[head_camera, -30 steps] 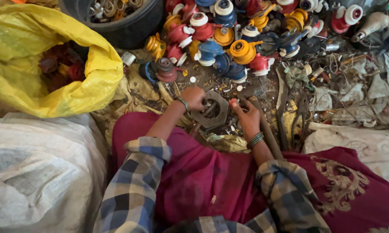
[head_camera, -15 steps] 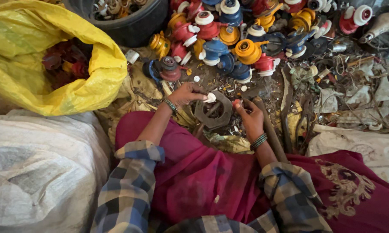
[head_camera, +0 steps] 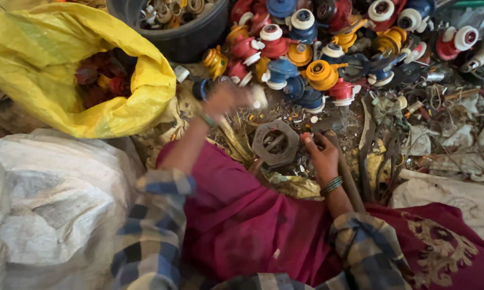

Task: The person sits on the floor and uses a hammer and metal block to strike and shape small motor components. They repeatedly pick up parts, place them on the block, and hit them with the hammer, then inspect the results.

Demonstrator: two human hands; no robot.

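My left hand (head_camera: 225, 100) is blurred and raised by the edge of the pile of coloured plastic-and-metal parts (head_camera: 306, 53). Its fingers are closed on a small white piece (head_camera: 258, 96). My right hand (head_camera: 321, 156) rests beside a grey hexagonal metal block (head_camera: 276, 142) that lies on the littered ground, and pinches a small red piece (head_camera: 305, 137) at its fingertips. A dark rod (head_camera: 350, 185) runs under that wrist. My lap is covered with maroon cloth (head_camera: 242, 215).
A yellow sack (head_camera: 32, 53) at the left holds dark red parts (head_camera: 99, 80). A black tub (head_camera: 185, 35) of metal rings stands behind it. A white sack (head_camera: 48, 204) lies at the lower left. Scrap wires and strips (head_camera: 414, 123) litter the right.
My left hand has left the hexagonal block and swung up and to the left with the white piece. My right hand has stayed beside the block.
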